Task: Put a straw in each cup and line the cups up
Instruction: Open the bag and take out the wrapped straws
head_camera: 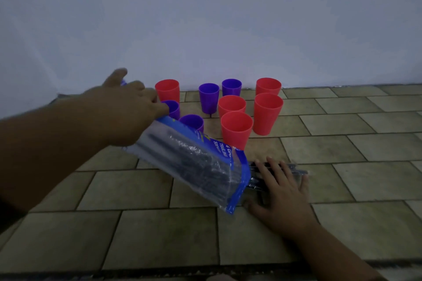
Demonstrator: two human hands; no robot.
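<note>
The left hand (127, 109) grips one end of a clear bag (196, 162) of dark straws (294, 170), tilted down to the right. Behind it, red and purple cups (236, 130) stand clustered on the tiled floor (342, 148), strawless. The right hand (283, 194) presses flat, fingers spread, on loose straws.

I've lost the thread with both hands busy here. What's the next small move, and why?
Probably close the right hand on one of the dark straws that lie loose under it and carry it to the nearest red cup. The left hand holds the straw bag tipped mouth-down, some straws are already out on the tiled floor, and no cup shows a straw yet.
</note>
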